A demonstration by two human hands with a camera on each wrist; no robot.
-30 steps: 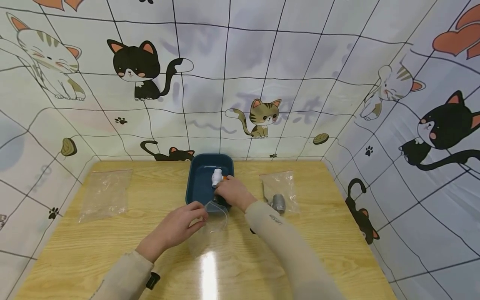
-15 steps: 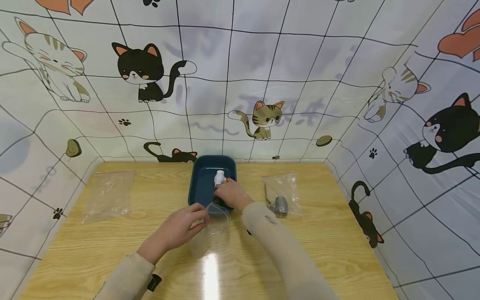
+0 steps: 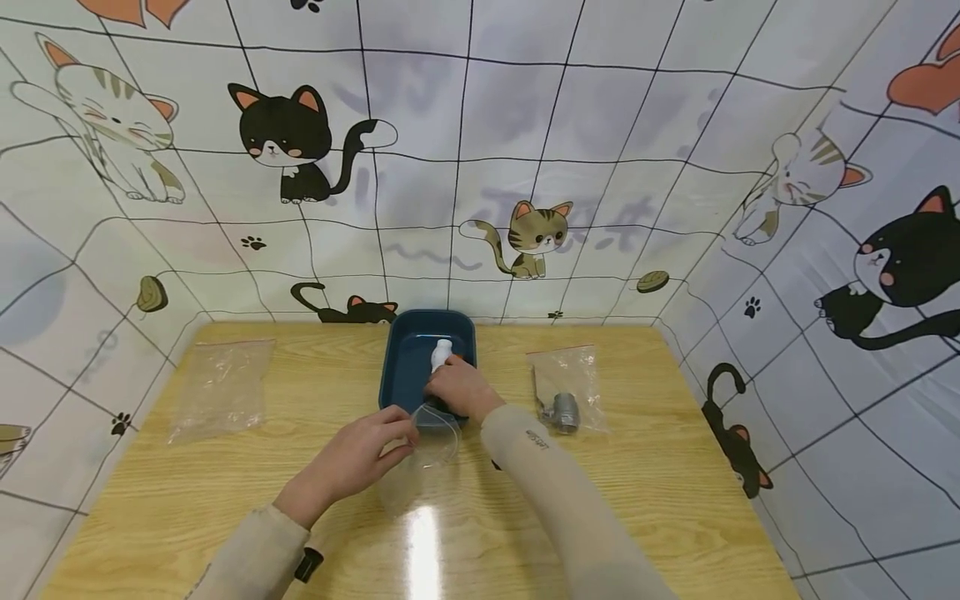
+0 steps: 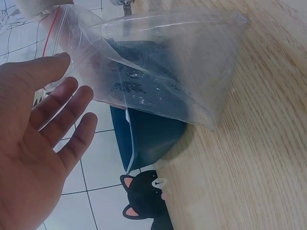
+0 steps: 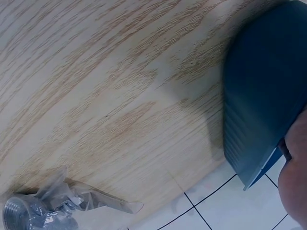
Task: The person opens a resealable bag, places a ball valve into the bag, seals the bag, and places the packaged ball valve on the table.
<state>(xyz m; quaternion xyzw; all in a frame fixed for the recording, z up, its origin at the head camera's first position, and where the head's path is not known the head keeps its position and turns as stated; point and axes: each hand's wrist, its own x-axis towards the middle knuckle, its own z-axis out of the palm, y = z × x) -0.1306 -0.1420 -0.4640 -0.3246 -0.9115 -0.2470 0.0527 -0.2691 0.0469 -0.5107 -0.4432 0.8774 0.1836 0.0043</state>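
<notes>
My left hand (image 3: 367,446) pinches the mouth of a clear zip bag (image 4: 192,62) with a red stripe along its edge. The bag's mouth gapes toward a dark blue tray (image 3: 396,367) at the back of the table. Reaching into that tray is my right hand (image 3: 461,387), its fingers bent downward and partly hidden. A white plastic pipe fitting (image 3: 441,353) shows just past those fingers, and something dark (image 3: 437,404) lies under the palm. I cannot tell what the right fingers grip.
A flat clear zip bag (image 3: 225,387) lies on the left of the wooden table (image 3: 315,517). To the right, another bag (image 3: 581,367) has a grey threaded fitting (image 3: 566,412) in it. A cat-print curtain (image 3: 420,125) rises close behind the tray.
The white fitting has tilted slightly near my right fingers, and its orange part is now mostly covered. My left hand keeps its place at the bag's mouth. The head view shifts a little.
</notes>
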